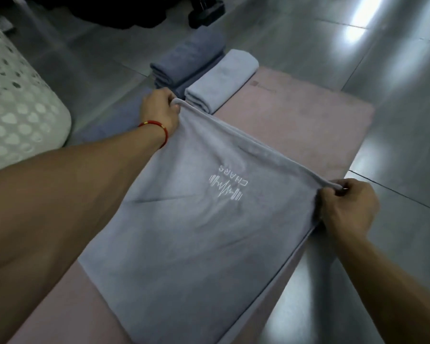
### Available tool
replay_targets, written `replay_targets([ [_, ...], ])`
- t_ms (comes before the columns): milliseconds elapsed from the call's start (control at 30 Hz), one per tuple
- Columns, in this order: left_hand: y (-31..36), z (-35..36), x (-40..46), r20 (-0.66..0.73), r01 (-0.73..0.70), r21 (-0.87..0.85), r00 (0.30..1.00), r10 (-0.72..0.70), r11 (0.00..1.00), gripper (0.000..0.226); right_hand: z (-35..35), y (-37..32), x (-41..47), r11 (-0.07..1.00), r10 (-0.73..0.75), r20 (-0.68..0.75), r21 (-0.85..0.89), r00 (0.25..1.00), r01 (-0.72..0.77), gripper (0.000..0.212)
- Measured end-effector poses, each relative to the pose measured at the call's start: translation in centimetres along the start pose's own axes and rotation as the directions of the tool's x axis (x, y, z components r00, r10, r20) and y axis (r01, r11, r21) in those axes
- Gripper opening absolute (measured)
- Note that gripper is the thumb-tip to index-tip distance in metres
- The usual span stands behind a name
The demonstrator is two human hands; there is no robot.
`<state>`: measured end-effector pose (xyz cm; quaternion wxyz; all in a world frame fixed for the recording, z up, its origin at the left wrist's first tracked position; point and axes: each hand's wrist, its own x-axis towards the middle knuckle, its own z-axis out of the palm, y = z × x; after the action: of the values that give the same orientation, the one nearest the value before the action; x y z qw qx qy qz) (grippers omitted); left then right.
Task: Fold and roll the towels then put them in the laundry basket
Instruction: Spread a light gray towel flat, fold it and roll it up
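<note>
On pink mat (296, 125): grey towel (184, 232), long axis toward viewer; left hand (159, 111), right hand (348, 207) pinch far corners.

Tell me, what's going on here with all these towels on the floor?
A person is folding a grey towel spread over a pink mat on the floor. The left hand and the right hand each grip one end of the towel's far edge, which is lifted off the mat. Beyond it lie a folded light grey towel and a folded darker grey towel, side by side. A white laundry basket with holes stands at the left; no towel can be seen in it.
</note>
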<state>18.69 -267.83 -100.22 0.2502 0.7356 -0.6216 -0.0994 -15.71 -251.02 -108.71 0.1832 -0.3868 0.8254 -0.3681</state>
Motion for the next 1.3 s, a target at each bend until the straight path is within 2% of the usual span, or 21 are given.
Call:
replay_targets([
  [67,0.9,1.4,1.1,0.014,-0.006,0.111,1.0,0.004,0.994,0.012,0.9,0.8,0.1,0.998,-0.05,-0.042,-0.045,0.998,0.048,0.023],
  [200,0.1,3.9,3.7,0.059,0.048,0.172,0.997,-0.058,0.984,0.014,2.1,1.9,-0.6,0.963,-0.23,-0.051,-0.152,0.972,0.22,0.021],
  [300,0.0,5.7,4.9,0.055,0.097,0.102,0.993,-0.102,0.99,0.014,2.5,2.1,-0.4,0.945,-0.255,-0.065,-0.227,0.965,0.234,0.016],
  [433,-0.2,7.4,5.4,0.075,0.196,0.038,0.977,-0.198,0.98,0.011,2.7,2.2,-0.2,0.949,-0.26,-0.03,-0.191,0.965,0.25,0.028],
  [633,-0.1,8.3,5.7,0.118,0.232,-0.033,0.967,-0.226,0.972,0.011,2.9,2.2,0.0,0.923,-0.29,-0.066,-0.282,0.955,0.261,0.027],
  [733,0.0,7.9,5.4,0.157,0.211,-0.042,0.967,-0.202,0.977,0.009,3.0,2.4,0.0,0.915,-0.302,-0.073,-0.302,0.951,0.267,0.024],
  [1000,-1.6,3.0,2.0,0.036,0.055,-0.098,0.998,-0.052,0.994,0.005,3.0,2.3,0.0,0.9,-0.315,-0.049,-0.333,0.948,0.282,0.021],
  [1200,-2.7,-2.4,-3.1,0.016,-0.029,-0.151,0.999,0.031,0.988,0.006,1.7,1.6,-0.8,0.893,-0.298,0.006,-0.351,0.955,0.281,0.008],
  [1300,-3.7,-5.7,-5.0,-0.008,-0.057,-0.17,0.998,0.057,0.984,0.007,0.2,0.8,-1.7,0.88,-0.345,0.047,-0.33,0.937,0.341,0.016],
])
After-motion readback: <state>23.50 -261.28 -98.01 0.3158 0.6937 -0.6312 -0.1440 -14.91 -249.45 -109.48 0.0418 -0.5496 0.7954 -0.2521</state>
